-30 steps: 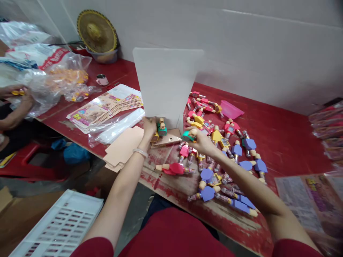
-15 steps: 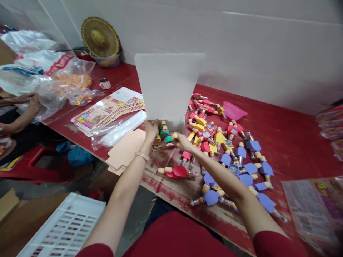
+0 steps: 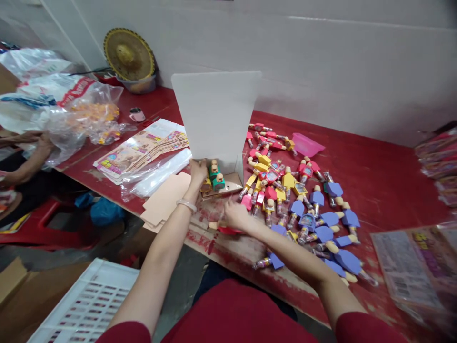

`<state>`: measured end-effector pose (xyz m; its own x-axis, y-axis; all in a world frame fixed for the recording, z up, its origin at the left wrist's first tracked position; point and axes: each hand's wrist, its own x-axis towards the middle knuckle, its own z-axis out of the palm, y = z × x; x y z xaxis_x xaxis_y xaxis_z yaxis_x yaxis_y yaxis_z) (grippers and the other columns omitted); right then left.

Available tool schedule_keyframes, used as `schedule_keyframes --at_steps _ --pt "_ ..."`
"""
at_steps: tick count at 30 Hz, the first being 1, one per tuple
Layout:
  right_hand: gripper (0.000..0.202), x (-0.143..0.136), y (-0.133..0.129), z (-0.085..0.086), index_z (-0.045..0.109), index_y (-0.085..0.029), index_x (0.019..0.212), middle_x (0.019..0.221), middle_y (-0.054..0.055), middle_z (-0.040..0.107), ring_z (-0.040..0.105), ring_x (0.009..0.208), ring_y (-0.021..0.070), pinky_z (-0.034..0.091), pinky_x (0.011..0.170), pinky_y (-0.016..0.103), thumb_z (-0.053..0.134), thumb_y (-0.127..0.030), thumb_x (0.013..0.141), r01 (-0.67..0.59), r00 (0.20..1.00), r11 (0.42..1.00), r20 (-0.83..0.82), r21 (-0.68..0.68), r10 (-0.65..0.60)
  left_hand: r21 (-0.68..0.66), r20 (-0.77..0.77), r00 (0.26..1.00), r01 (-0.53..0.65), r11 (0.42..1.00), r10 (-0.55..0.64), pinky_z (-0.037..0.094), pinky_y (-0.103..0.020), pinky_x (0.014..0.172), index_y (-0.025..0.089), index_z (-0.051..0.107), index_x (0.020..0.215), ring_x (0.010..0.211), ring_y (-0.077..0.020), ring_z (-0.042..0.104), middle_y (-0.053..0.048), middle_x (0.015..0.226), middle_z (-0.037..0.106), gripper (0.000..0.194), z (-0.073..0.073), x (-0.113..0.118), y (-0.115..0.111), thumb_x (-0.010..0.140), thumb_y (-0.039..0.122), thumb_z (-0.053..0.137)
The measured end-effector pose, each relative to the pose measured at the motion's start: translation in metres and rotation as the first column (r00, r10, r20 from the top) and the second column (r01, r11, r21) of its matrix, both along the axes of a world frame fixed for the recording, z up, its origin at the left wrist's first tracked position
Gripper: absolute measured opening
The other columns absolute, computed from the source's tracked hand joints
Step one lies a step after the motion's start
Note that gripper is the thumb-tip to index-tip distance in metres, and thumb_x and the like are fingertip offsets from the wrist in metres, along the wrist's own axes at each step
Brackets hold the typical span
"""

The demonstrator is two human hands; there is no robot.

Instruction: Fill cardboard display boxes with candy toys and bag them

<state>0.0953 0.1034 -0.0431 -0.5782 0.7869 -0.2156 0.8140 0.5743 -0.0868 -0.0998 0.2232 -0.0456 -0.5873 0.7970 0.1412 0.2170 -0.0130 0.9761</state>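
A cardboard box (image 3: 232,183) with a tall white upright lid (image 3: 217,114) stands on the table. Green toys (image 3: 218,181) with beige knob-like heads sit in its left part beside a yellow one (image 3: 206,186). My left hand (image 3: 198,172) is closed at the box's left side, its fingertips partly hidden. Over a red shovel-shaped toy (image 3: 228,230) at the table's front is my right hand (image 3: 234,215), blurred, so its grip is unclear. To its right lie several loose toys in red, yellow and purple (image 3: 323,233), with clear tubes.
Beige card sheets (image 3: 167,197), a plastic sleeve (image 3: 160,174) and printed cards (image 3: 132,155) lie left of the box. Farther left, another person's hands (image 3: 43,145) are at plastic bags. A pink tray (image 3: 307,144) lies behind the toys; a white crate (image 3: 89,300) stands below the table.
My right hand has let go of a green toy at the box and moved down toward the front, over the red toy. The green toy now sits in the box. My left hand stays at the box.
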Motion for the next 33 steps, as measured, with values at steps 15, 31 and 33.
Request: schedule_keyframes --at_steps 15,31,33 --pt "0.026 0.077 0.039 0.071 0.065 -0.019 0.109 0.11 0.007 0.072 0.066 0.103 0.0226 0.048 0.092 0.033 0.06 -0.021 0.084 -0.017 0.59 1.0 -0.807 0.003 0.013 -0.059 0.019 0.997 0.077 0.995 -0.076 0.054 -0.044 0.098 0.023 0.042 0.102 0.107 -0.0265 0.065 -0.009 0.097 0.064 0.032 0.0 -0.019 -0.072 0.087 0.032 0.068" --pt "0.024 -0.024 0.119 0.078 0.07 -0.013 0.096 0.094 0.01 0.075 0.068 0.085 0.0207 0.044 0.066 0.022 0.069 -0.002 0.074 -0.034 0.952 0.993 -0.305 -0.116 -0.003 -0.092 0.003 0.997 0.072 0.993 -0.072 0.052 -0.042 0.099 0.022 0.04 0.101 0.106 -0.024 0.064 -0.006 0.097 0.062 0.028 -0.001 -0.019 -0.073 0.088 0.031 0.064" --pt "0.022 -0.027 0.114 0.076 0.07 -0.013 0.094 0.089 0.01 0.075 0.068 0.08 0.0203 0.046 0.065 0.022 0.067 -0.002 0.075 0.006 0.955 0.993 -0.292 -0.122 -0.042 -0.086 0.005 0.997 0.077 0.993 -0.077 0.052 -0.042 0.099 0.022 0.04 0.1 0.107 -0.0239 0.064 -0.006 0.098 0.062 0.028 0.001 -0.018 -0.073 0.088 0.03 0.064"
